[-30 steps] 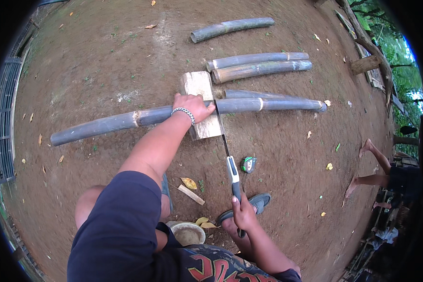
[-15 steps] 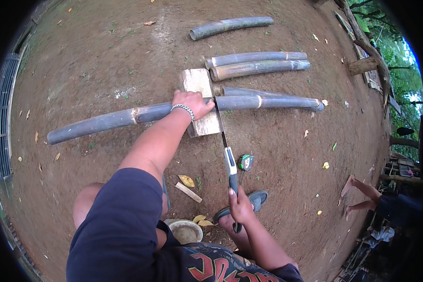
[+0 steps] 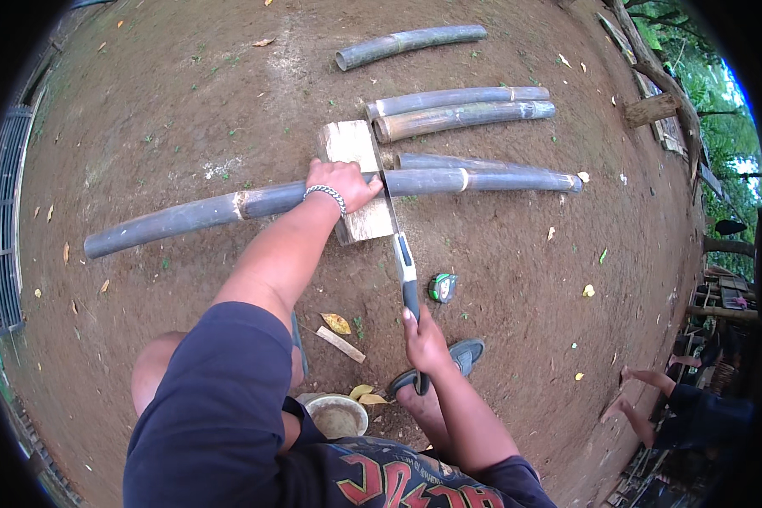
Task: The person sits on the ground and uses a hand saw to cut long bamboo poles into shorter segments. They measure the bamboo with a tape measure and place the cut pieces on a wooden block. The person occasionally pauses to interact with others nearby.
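The bamboo pole [image 3: 195,218] lies across a wooden block [image 3: 369,222] on the ground; the left hand [image 3: 343,184] curls its fingers over it, the right hand's [image 3: 427,342] close around the handsaw's [image 3: 405,261] handle. Being round, the pole could roll under a weak hold, letting the blade jump into the nearby left thumb. The unheld right length could sag and pinch the blade.
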`<state>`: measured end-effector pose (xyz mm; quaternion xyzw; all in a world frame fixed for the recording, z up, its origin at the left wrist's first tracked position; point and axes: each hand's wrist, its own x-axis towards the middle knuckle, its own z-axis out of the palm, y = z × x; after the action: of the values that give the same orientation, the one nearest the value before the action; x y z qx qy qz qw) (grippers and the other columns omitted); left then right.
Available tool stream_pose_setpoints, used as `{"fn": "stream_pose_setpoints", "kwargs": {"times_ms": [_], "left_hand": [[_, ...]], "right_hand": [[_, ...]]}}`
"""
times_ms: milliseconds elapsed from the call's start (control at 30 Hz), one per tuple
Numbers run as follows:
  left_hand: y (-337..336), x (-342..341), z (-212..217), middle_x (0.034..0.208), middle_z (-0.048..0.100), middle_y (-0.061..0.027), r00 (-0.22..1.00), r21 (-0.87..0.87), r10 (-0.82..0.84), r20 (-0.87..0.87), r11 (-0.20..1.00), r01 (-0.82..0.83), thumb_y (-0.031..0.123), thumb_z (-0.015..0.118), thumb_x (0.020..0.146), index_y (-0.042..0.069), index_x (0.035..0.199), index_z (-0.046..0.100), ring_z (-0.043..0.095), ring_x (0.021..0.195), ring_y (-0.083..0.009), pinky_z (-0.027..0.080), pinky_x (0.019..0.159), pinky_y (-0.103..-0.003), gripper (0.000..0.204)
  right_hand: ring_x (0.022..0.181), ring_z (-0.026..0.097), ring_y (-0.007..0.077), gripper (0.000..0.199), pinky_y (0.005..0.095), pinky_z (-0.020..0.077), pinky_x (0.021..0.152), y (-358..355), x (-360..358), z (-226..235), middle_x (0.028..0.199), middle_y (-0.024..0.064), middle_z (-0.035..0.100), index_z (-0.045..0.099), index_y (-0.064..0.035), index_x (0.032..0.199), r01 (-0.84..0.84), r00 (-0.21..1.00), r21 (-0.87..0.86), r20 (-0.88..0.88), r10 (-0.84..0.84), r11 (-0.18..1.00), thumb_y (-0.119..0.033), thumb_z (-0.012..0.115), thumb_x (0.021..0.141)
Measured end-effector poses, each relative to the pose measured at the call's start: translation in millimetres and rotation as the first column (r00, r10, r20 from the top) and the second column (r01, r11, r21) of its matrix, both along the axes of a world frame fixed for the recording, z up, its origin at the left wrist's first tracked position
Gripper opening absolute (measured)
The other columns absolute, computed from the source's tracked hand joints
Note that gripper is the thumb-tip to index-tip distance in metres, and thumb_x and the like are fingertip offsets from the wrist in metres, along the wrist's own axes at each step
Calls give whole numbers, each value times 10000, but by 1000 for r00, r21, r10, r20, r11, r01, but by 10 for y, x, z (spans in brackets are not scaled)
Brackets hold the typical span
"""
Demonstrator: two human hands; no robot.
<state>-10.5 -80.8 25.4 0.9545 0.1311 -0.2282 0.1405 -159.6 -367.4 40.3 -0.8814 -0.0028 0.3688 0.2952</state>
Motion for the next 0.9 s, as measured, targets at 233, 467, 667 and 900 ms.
{"fn": "stream_pose_setpoints", "kwargs": {"times_ms": [233, 467, 667, 900], "left_hand": [[9, -18, 1, 1183, 713, -192, 1000, 11, 7, -26, 1000, -6, 571, 387, 962, 43, 1200, 681, 666, 1128, -295, 414, 1028, -481, 649], [231, -134, -164, 1190, 679, -205, 977, -10, -162, 140, 986, 165, 617, 612, 858, 43, 1267, 568, 666, 1115, -347, 480, 972, -494, 706], [336, -186, -153, 1139, 700, -202, 976, -22, -213, 47, 977, 214, 569, 753, 826, 42, 1233, 560, 671, 1107, -366, 525, 959, -465, 693], [258, -205, -148, 1123, 706, -211, 967, 13, -237, 90, 971, 237, 553, 728, 864, 32, 1217, 555, 680, 1097, -350, 536, 935, -459, 652]], "right_hand": [[1007, 632, 520, 443, 566, 479, 864, -162, -272, 74, 1001, 325, 663, 514, -23, 1261, 19, 999, 3, 35, -19, 1000, -415, 458, 1062], [921, 653, 449, 413, 511, 486, 814, -125, -217, 23, 923, 259, 651, 525, -18, 1172, 28, 999, -16, 23, -27, 999, -411, 450, 1072], [979, 627, 512, 403, 562, 469, 842, -147, -268, 40, 977, 301, 662, 528, -25, 1229, 34, 999, -1, 17, -34, 999, -388, 472, 1063], [1042, 620, 522, 426, 559, 475, 861, -359, -463, 200, 1013, 330, 657, 503, -14, 1252, 17, 1000, -16, 11, -16, 1000, -395, 461, 1067]]}}
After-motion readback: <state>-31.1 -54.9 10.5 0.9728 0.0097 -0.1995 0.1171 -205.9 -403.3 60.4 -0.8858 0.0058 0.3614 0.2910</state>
